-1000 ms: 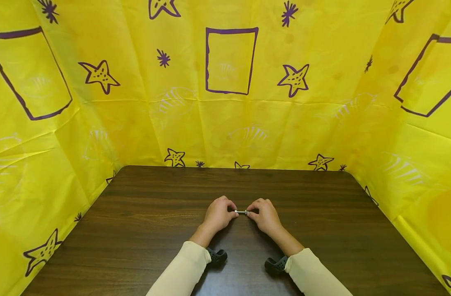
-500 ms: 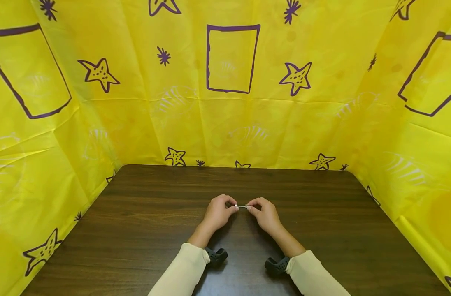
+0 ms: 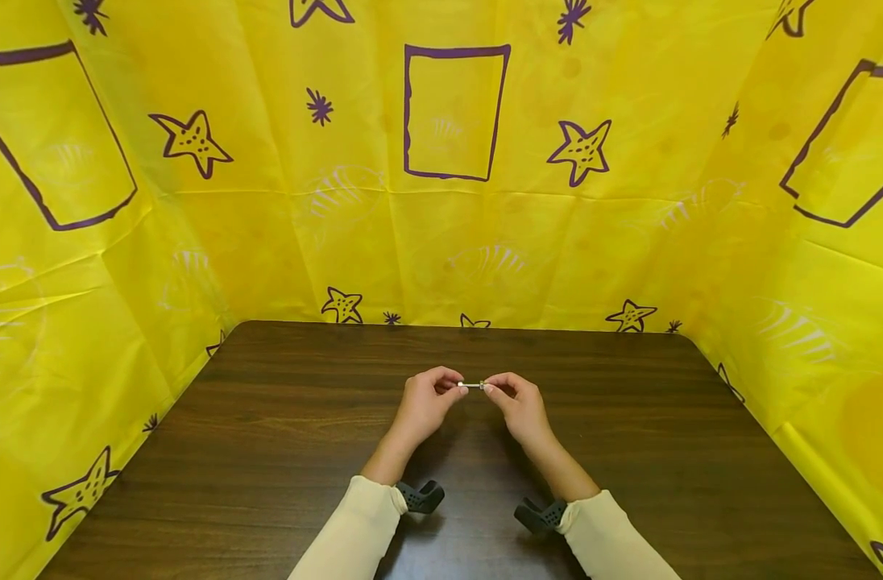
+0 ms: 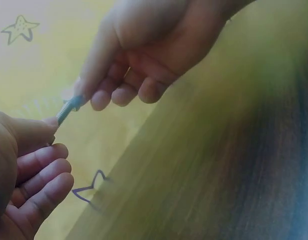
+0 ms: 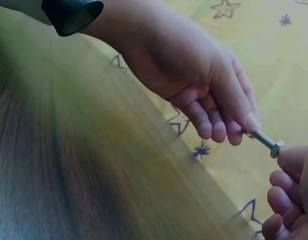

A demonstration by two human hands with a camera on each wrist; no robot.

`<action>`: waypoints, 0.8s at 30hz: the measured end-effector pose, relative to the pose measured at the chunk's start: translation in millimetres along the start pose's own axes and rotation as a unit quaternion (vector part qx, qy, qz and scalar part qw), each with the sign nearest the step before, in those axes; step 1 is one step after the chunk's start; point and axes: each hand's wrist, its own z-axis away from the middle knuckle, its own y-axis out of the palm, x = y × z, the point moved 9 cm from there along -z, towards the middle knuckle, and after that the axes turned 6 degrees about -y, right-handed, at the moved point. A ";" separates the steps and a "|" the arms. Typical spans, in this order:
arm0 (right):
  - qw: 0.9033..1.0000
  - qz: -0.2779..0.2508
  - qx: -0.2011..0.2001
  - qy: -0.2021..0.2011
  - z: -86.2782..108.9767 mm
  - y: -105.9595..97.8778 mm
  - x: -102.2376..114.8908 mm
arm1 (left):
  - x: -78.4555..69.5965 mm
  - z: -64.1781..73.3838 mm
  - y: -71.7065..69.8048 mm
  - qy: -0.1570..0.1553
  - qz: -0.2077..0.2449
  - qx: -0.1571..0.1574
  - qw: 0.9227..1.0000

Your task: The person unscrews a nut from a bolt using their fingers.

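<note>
A silvery threaded bolt (image 3: 472,385) is held level above the table between both hands. My left hand (image 3: 423,405) pinches its left end between thumb and forefinger. At the other end, my right hand (image 3: 523,409) pinches it the same way. A hexagonal piece (image 5: 277,149) sits on the bolt right at the right fingertips; whether it is a nut or the head I cannot tell. Threads show along the shank (image 4: 66,113) in the left wrist view. The left fingertips hide the bolt's left end. The other fingers of both hands curl loosely below.
A dark wood-grain table (image 3: 304,419) lies under the hands. Yellow cloth (image 3: 441,242) with purple starfish drawings surrounds its back and sides. Each wrist wears a dark strapped device, the left one (image 3: 423,497) and the right one (image 3: 537,514).
Both hands have risen from close to the tabletop, carrying the bolt up and away from the body. The pinch at each end has stayed.
</note>
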 end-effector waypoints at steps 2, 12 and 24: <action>1.000 -0.010 -0.003 0.010 0.7 -0.1 0.0 | -1.3 0.3 0.0 0.000 -0.002 0.002 1.000; 0.998 -0.055 0.002 0.019 1.4 -1.8 24.0 | -13.0 0.7 -5.0 0.024 -0.032 0.008 0.999; 0.999 0.006 0.009 0.045 6.7 0.2 -0.5 | -16.6 8.8 1.6 0.032 -0.052 0.037 0.997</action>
